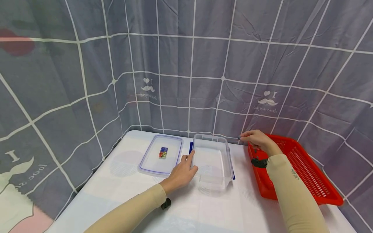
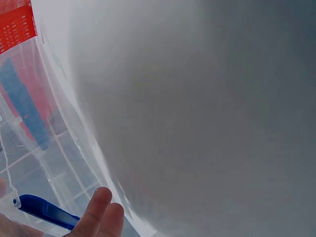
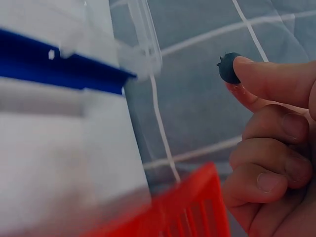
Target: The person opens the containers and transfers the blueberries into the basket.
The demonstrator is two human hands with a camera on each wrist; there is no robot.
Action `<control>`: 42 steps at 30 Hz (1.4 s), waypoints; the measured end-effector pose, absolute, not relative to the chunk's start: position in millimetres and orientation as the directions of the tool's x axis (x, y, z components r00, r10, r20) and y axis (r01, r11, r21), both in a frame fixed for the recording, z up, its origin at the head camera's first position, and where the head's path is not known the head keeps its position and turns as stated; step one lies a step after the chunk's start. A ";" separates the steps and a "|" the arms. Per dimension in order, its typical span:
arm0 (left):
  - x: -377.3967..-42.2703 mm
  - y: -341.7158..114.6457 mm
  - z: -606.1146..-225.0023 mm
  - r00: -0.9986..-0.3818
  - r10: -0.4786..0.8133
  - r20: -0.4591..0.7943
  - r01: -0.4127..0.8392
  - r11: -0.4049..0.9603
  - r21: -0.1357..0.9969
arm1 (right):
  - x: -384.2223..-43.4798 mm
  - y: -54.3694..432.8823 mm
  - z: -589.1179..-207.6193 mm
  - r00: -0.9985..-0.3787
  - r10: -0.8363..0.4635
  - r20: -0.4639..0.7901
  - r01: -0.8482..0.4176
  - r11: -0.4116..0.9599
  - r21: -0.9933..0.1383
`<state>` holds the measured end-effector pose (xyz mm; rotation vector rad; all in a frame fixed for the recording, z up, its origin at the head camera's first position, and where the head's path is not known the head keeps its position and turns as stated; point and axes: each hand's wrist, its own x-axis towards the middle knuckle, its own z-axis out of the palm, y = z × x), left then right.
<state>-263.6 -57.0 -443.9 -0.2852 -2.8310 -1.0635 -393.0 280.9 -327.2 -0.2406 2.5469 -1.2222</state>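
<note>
1. A white table [image 1: 122,191] stands in a corner hung with a grey curtain [image 1: 204,64] ruled in white lines.
2. The left hand [image 1: 182,173] lies nearest the camera, fingers fairly straight, resting against the left wall of a clear plastic container [image 1: 212,161]; it grips nothing.
3. Just left of that hand lies the container's clear lid [image 1: 151,161], flat, with a small coloured label [image 1: 163,152] on it.
4. Blue latches [image 1: 190,147] sit on the container's sides, by the left fingertips.
5. The right hand [image 1: 256,139] is raised beyond the container's far right corner, pinching 1 small dark blueberry [image 3: 228,68] at its fingertips, other fingers curled.
6. Below and right of that hand sits a red mesh basket [image 1: 306,168].
</note>
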 end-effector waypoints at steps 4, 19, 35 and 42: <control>-262.9 -57.3 -443.1 -0.979 0.136 0.154 0.204 0.741 0.640 | -391.0 300.1 -328.4 -0.941 -0.256 -0.220 0.014 0.620 -0.785; -264.7 -57.2 -444.2 -0.976 0.144 0.166 0.217 0.740 0.636 | -382.1 353.5 -335.8 -0.947 -0.202 -0.251 0.053 0.670 -0.741; -264.6 -57.5 -445.3 -0.974 0.148 0.172 0.225 0.739 0.635 | -380.0 387.5 -372.6 -0.936 -0.134 -0.327 0.127 0.736 -0.665; -264.2 -57.6 -444.9 -0.975 0.144 0.172 0.221 0.741 0.634 | -373.5 389.9 -374.9 -0.939 -0.083 -0.335 0.140 0.795 -0.590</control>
